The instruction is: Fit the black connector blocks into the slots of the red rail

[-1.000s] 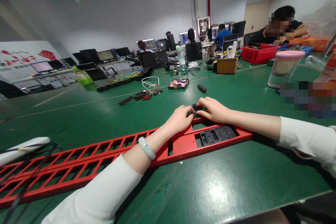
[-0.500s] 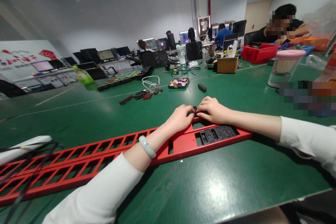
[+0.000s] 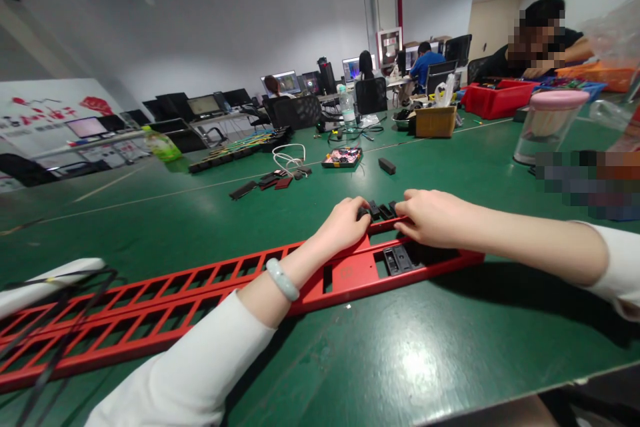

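Note:
A red slotted frame (image 3: 350,273) lies across the green table. My left hand (image 3: 345,223), with a pale bangle at its wrist, rests over the frame's far rail, its fingers curled on a small black plastic part (image 3: 363,214). My right hand (image 3: 430,217) is bent down over the far rail to the right; whatever sits under its fingertips is hidden. Between the hands, several small black blocks (image 3: 384,211) stand along the far edge. More black plastic pieces (image 3: 399,259) sit in the frame's near right opening, partly shaded by my right forearm.
Beyond the frame lie a dark block (image 3: 386,165), a small tray of parts (image 3: 342,158), dark strips (image 3: 243,189) and a white cable (image 3: 289,159). A pink-lidded jar (image 3: 550,127) stands right. Black straps (image 3: 60,340) cross the frame's left end. Another person sits behind a red bin (image 3: 497,99).
My right hand has moved right, away from my left, and its forearm now covers part of the near opening. More black blocks show between the hands. My left hand stays put.

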Action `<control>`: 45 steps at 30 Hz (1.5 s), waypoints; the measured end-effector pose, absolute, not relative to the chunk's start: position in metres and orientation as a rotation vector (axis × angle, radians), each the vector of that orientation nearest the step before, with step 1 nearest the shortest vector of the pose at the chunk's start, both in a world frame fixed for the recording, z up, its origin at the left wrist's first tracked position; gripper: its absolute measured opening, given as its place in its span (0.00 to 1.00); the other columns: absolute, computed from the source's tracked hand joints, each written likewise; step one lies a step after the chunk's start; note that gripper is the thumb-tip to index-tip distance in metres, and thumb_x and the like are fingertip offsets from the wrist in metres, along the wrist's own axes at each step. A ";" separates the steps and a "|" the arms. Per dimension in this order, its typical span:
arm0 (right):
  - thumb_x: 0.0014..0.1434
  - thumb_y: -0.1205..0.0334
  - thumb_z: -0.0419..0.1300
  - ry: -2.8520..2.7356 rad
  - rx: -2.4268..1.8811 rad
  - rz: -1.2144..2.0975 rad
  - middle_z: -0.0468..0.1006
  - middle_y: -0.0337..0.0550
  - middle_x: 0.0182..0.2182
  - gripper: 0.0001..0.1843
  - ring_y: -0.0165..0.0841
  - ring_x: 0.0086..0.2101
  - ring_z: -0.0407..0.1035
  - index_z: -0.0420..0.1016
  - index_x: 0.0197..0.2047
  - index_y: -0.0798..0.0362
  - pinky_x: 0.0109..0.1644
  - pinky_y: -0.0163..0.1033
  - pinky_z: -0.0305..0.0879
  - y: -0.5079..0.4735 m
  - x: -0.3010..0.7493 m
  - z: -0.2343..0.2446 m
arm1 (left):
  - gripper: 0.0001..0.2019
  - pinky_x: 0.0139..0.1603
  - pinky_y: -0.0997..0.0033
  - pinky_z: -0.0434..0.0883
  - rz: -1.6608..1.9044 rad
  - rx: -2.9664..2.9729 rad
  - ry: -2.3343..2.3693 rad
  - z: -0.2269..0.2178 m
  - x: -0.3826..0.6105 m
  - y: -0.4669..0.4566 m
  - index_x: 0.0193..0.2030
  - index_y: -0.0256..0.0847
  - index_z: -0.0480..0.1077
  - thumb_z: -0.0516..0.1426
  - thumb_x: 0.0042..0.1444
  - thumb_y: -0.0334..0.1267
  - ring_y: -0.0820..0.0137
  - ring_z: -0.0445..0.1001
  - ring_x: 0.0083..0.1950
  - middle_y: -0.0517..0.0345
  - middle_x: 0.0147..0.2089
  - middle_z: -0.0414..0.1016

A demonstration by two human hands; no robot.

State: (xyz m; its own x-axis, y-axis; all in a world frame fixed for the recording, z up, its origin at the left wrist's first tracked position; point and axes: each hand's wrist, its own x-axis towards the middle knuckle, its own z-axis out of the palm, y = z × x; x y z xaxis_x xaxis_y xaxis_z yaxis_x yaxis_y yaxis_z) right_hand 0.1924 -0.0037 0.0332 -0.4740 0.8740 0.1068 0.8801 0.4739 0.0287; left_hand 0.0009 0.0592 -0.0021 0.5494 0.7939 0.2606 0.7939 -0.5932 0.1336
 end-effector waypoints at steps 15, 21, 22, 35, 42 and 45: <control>0.51 0.52 0.56 -3.105 -1.407 0.328 0.78 0.43 0.31 0.26 0.37 0.25 0.70 0.64 0.54 0.41 0.22 0.34 0.53 -0.034 0.216 0.073 | 0.06 0.25 0.75 0.62 0.021 2.739 1.131 0.053 0.028 -0.041 0.36 0.41 0.63 0.46 0.57 0.35 0.70 0.70 0.29 0.57 0.32 0.71; 0.47 0.54 0.61 -3.020 -1.352 0.423 0.76 0.38 0.25 0.29 0.31 0.19 0.66 0.66 0.54 0.41 0.22 0.34 0.53 -0.030 0.218 0.067 | 0.11 0.25 0.74 0.61 -0.084 2.662 1.169 0.055 0.023 -0.038 0.45 0.45 0.64 0.46 0.58 0.38 0.68 0.71 0.28 0.57 0.34 0.73; 0.46 0.55 0.62 -3.001 -1.357 0.422 0.76 0.38 0.23 0.29 0.30 0.19 0.66 0.67 0.53 0.41 0.22 0.34 0.54 -0.031 0.218 0.066 | 0.11 0.25 0.74 0.61 -0.088 2.650 1.170 0.055 0.023 -0.038 0.46 0.46 0.63 0.46 0.58 0.38 0.68 0.71 0.28 0.57 0.34 0.73; 0.46 0.51 0.60 -2.721 -1.599 0.296 0.76 0.47 0.29 0.21 0.38 0.25 0.71 0.69 0.41 0.55 0.20 0.34 0.54 -0.035 0.217 0.039 | 0.22 0.26 0.73 0.63 -0.027 2.648 1.276 0.034 0.027 -0.025 0.46 0.42 0.65 0.58 0.45 0.48 0.63 0.73 0.31 0.54 0.34 0.73; 0.42 0.51 0.64 -2.548 -1.511 0.405 0.78 0.45 0.36 0.26 0.40 0.34 0.72 0.73 0.45 0.51 0.31 0.36 0.61 -0.036 0.222 0.024 | 0.24 0.26 0.74 0.62 0.098 2.583 1.353 0.024 0.027 -0.020 0.42 0.44 0.70 0.61 0.38 0.52 0.62 0.73 0.35 0.56 0.35 0.74; 0.41 0.52 0.65 -2.476 -1.450 0.481 0.77 0.44 0.41 0.29 0.39 0.37 0.71 0.72 0.49 0.48 0.35 0.36 0.62 -0.035 0.226 0.021 | 0.27 0.26 0.74 0.60 0.171 2.546 1.357 0.020 0.024 -0.020 0.45 0.45 0.69 0.61 0.37 0.54 0.62 0.73 0.36 0.58 0.35 0.75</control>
State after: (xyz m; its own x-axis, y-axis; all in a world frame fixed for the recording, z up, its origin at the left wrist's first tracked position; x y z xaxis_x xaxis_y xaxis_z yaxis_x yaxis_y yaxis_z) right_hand 0.2260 -0.0349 0.0211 -0.4831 0.8749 0.0332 0.7990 0.4561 -0.3919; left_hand 0.0244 -0.0195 0.0203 0.5593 0.8289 -0.0140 0.7994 -0.5348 0.2739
